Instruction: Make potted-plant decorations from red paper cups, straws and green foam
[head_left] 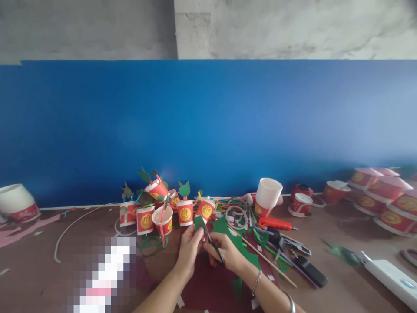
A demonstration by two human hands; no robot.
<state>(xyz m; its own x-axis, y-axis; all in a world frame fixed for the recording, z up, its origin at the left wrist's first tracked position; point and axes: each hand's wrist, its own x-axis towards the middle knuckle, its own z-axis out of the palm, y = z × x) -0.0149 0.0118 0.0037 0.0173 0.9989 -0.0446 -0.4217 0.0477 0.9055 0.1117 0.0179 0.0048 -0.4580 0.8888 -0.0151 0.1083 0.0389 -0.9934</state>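
Note:
My left hand pinches a small piece of green paper between thumb and fingers. Scissors with black handles are in my right hand, their blades up against the green piece. Beneath both hands lies a dark maroon sheet. Just right of the hands is a larger green paper sheet with cut-out curved edges. Several red and white paper cups with gold emblems stand behind the hands, the nearest being a tilted cup. An upright cup has a green cut-out face on it.
A stack of white cups stands at the back right. Near it lie an orange utility knife, a black key fob and a wooden stick. A white glue gun lies far right, by piled red cups. A blue panel borders the table.

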